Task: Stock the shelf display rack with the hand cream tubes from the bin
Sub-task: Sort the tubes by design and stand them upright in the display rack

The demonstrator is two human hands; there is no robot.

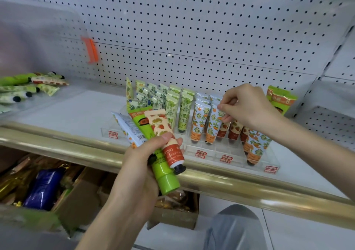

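My left hand [143, 154] grips three hand cream tubes in front of the shelf: a green tube [165, 176], a strawberry-print tube [170, 146] with a black cap, and a white tube [128, 126]. My right hand [247, 105] pinches the top of an orange-print tube [215, 120] standing in the clear display rack [269, 160]. The rack holds rows of upright tubes: green-leaf tubes [184, 109], orange-print tubes and strawberry tubes [233, 131]. The clear bin [44, 100] at the left holds several loose tubes [25, 88].
A white pegboard wall [192, 29] backs the shelf, whose front has a gold rail [230, 187]. Green boxed tubes [282, 100] stand at the rack's right. Cardboard boxes [76, 201] of goods sit below the shelf. My knee [236, 228] shows at the bottom.
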